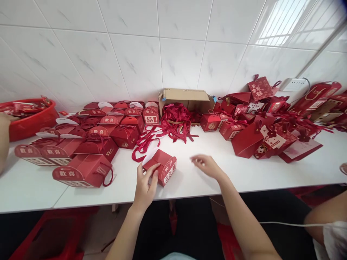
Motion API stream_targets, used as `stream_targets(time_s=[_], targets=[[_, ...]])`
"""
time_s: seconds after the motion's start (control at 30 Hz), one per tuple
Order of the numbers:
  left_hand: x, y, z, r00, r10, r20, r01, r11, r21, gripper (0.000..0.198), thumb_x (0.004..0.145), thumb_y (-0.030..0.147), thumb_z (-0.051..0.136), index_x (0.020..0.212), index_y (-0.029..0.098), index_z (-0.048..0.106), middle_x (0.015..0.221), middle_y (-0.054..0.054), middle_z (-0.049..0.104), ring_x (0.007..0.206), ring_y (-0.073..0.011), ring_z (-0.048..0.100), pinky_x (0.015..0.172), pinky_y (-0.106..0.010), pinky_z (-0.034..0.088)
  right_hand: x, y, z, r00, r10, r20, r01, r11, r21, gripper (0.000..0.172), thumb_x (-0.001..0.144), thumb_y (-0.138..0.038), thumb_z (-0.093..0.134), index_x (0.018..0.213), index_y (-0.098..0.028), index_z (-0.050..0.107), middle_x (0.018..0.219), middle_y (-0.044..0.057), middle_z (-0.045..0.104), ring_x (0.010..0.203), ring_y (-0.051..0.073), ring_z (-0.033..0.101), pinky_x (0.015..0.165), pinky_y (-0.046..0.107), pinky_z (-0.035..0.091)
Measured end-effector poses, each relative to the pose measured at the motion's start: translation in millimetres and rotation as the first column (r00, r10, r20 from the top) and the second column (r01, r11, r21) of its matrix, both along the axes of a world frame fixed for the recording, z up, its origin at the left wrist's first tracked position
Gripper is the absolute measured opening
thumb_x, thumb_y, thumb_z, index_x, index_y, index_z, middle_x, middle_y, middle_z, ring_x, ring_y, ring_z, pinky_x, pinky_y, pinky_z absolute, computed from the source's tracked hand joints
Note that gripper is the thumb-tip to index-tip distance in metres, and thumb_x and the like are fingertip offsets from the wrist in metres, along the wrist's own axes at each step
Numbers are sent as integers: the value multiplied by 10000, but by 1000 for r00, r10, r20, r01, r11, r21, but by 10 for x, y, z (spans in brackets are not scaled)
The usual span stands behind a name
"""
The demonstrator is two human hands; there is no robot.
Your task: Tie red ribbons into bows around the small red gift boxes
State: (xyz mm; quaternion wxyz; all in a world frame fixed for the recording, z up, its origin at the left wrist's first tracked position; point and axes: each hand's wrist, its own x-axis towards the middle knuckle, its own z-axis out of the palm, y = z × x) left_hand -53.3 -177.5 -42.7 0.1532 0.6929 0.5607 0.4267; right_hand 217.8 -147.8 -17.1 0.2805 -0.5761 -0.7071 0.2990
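My left hand (146,186) grips a small red gift box (164,166) near the table's front edge, its fingers and thumb resting along the left side. The box has gold and white Chinese lettering, and a pale flap stands up at its far left. Over the bare white surface to the right, my right hand (206,165) is apart from the box, fingers loosely stretched and slightly blurred, holding nothing. Just behind the box lies a loose red ribbon (138,153). A heap of red ribbons (177,119) spills from an open cardboard box (187,95).
Rows of red gift boxes (81,169) stand on the left of the white table (200,184). A red basin (32,124) with small packets sits behind them. More boxes and bags (248,141) crowd the right, near a power strip (294,85). Parts of other people show at both sides.
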Motion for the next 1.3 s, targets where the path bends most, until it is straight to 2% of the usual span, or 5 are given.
stream_targets(time_s=[0.43, 0.7, 0.83, 1.03, 1.3], targets=[[90, -1, 0, 990, 66, 126, -63, 998, -29, 351, 909, 403, 415, 1093, 234, 661, 1193, -79, 393, 1069, -228, 528, 1004, -423, 428, -297, 1038, -471, 944, -328, -45, 325, 896, 303, 137, 817, -260, 572, 737, -179, 647, 885, 71, 644, 897, 212, 602, 791, 350, 474], [8, 2, -4, 987, -22, 157, 35, 996, -83, 321, 918, 378, 427, 1122, 263, 647, 1125, -66, 380, 1038, -213, 522, 989, -428, 447, 78, -500, 337, 713, -134, -688, 567, 688, 453, 231, 848, -428, 372, 744, -267, 500, 767, 57, 602, 724, 234, 597, 678, 416, 435], [-16, 5, 24, 977, -119, 180, 136, 987, -88, 303, 919, 352, 427, 1086, 262, 663, 1114, -66, 408, 1064, -213, 517, 978, -391, 462, 321, -1302, 519, 447, -344, -826, 810, 547, 211, 320, 839, -565, 246, 777, -377, 497, 432, -81, 85, 308, 116, 44, 431, 375, 202], [-10, 48, 109, 941, -266, 209, 293, 950, -111, 296, 897, 238, 415, 1012, 246, 688, 1156, -70, 482, 1112, -222, 536, 950, -361, 493, -31, -984, 426, 703, -297, -646, 309, 946, -99, 325, 791, -517, 612, 708, -221, 508, 513, -59, 366, 362, 65, 282, 410, 243, 167], [89, 135, 426, 957, -291, 9, 291, 956, 32, 199, 879, 288, 522, 981, 244, 686, 1412, -62, 399, 1359, -273, 326, 1119, -476, 302, -475, -302, 332, 806, -43, -590, -112, 968, -223, 306, 782, -474, 611, 860, -211, 473, 470, -125, 396, 375, 42, 262, 384, 169, 192]])
